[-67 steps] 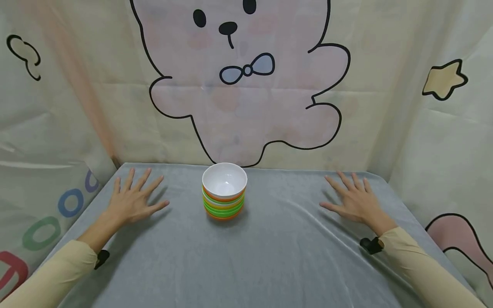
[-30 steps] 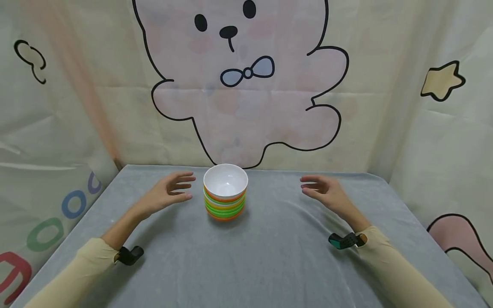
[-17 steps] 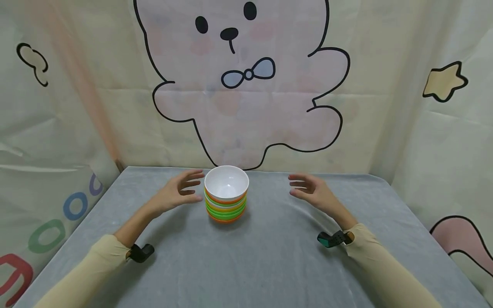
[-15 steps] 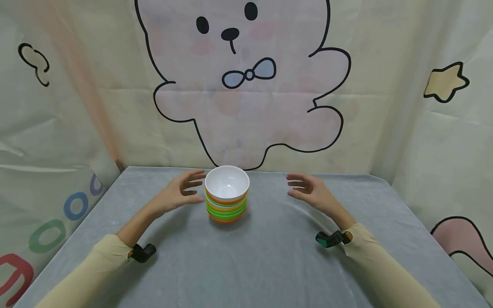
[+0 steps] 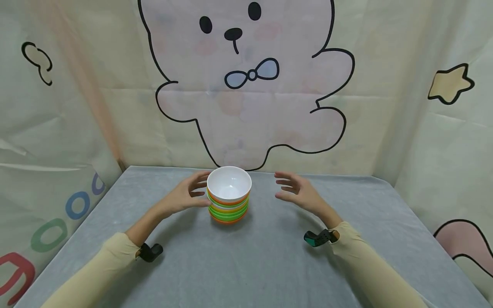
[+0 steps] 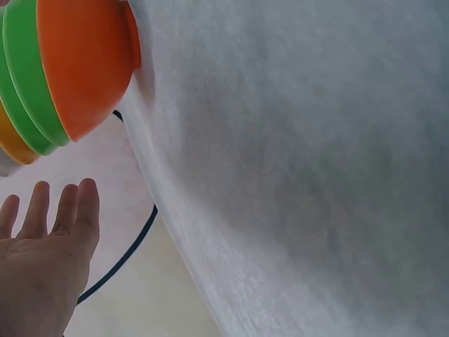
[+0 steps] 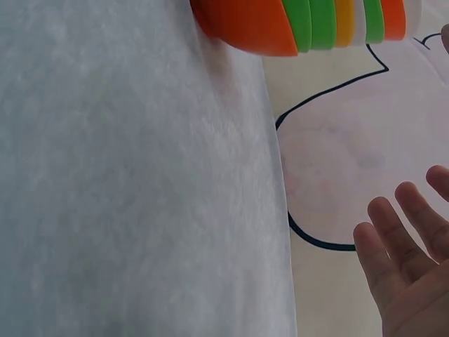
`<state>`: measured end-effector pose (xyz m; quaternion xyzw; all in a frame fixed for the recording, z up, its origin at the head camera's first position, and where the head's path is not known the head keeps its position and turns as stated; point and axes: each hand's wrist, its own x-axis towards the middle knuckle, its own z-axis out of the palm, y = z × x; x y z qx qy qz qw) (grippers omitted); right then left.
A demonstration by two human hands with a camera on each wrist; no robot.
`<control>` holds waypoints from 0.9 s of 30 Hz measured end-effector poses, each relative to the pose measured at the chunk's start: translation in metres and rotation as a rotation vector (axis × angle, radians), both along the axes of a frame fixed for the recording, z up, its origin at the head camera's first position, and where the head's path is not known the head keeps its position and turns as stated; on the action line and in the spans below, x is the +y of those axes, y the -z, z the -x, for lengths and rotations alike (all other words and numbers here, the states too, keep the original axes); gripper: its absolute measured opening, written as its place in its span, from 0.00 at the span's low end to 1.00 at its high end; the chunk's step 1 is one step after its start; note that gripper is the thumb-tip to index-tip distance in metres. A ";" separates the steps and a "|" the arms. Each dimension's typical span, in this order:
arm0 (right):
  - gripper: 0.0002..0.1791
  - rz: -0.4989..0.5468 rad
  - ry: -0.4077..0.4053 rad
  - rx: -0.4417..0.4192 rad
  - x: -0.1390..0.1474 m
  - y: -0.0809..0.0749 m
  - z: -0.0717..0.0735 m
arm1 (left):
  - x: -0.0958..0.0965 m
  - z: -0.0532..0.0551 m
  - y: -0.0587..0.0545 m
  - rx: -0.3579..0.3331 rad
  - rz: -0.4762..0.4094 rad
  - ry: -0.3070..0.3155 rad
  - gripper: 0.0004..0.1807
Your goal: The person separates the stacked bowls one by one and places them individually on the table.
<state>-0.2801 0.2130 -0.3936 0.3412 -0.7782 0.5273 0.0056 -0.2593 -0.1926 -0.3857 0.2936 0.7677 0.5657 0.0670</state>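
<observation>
A stack of several nested bowls (image 5: 228, 209) stands on the table, with a white bowl (image 5: 229, 185) on top and orange, green and yellow ones below. My left hand (image 5: 185, 196) is at the stack's left side, fingers spread from the thumb; its thumb tip overlaps the stack's edge in the head view, and I cannot tell if it touches. In the left wrist view the fingers (image 6: 42, 210) stand apart from the bowls. My right hand (image 5: 299, 193) is held to the right of the stack with a gap, fingers loosely bent and holding nothing. The orange bottom bowl (image 7: 245, 24) shows in the right wrist view.
A grey cloth covers the table (image 5: 246, 265). Behind it hangs a curtain (image 5: 246, 115) with a printed bear, and printed fabric hangs at both sides. A dark device (image 5: 151, 252) sits at the left wrist, another device (image 5: 317, 238) at the right.
From wide apart and spread flat, both hands have moved inward toward the stack. The left hand has come up to its side; the right is nearer but still apart. The bowls stand where they were.
</observation>
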 end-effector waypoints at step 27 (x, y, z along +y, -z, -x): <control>0.49 0.084 -0.175 -0.003 -0.067 -0.013 0.006 | 0.022 -0.003 -0.001 0.046 -0.084 -0.003 0.46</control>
